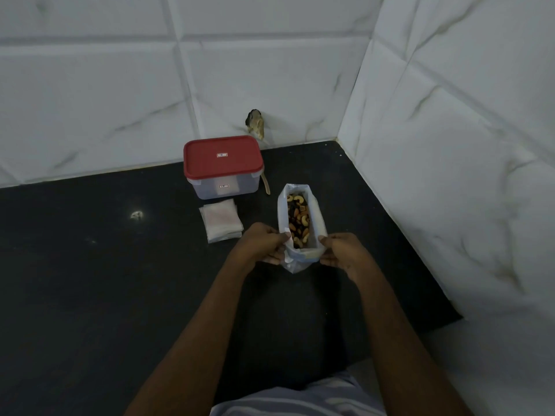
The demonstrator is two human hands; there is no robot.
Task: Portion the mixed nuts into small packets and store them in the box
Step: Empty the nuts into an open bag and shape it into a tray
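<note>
Nuts (298,219), a mix of pale cashews and darker pieces, fill a clear plastic bag (319,220) that lies on the dark countertop (90,265) with its mouth spread wide. Both hands are at the near end of the bag. The left hand (264,246) pinches the left edge of the opening between thumb and curled fingers, and the right hand (345,253) grips the right edge in the same way, so the opening is stretched between them. Just left of the bag, and apart from it, lies a small stack of flat clear packets (220,220). Behind that stack stands the storage box (223,187), a translucent tub with its red lid (222,157) on, close to the back wall. A thin tan strip (265,186) shows at the box's right side; what it is cannot be told. White marbled tiles (90,85) cover the two walls that meet at the corner, and a dark, ragged spot (255,124) marks the back wall above the box. A pale striped garment (300,397) shows at the bottom edge between the forearms.
</note>
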